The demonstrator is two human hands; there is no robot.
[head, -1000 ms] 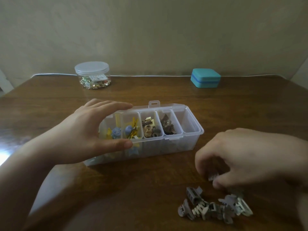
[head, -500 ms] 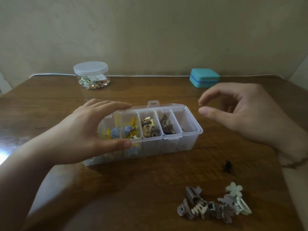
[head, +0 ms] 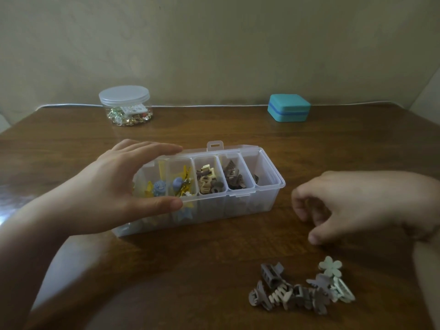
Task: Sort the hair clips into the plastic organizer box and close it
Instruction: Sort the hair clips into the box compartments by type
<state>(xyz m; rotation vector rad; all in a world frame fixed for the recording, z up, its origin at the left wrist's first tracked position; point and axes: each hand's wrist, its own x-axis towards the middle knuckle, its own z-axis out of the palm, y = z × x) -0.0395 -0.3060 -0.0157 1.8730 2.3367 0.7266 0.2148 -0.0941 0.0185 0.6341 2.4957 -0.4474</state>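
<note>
A: What is the box like?

B: A clear, long plastic organizer box with rounded corners stands open on the glossy brown wooden table. Its compartments hold yellow-and-blue, cream and brown clips; the rightmost holds one dark clip.

A: And the hands?

B: The left hand spans the box's left end, fingers along the far rim, thumb on the near rim. The right hand hovers just right of the box, fingers loosely curled, holding nothing.

A: The loose clips?

B: A heap of small grey and beige toothed plastic hair clips lies near the table's front right, a pale flower-shaped clip at its far edge. Bare wood lies between heap and box.

A: Farther back?

B: A round clear lidded jar of gold trinkets and a teal square case stand by the wall.
</note>
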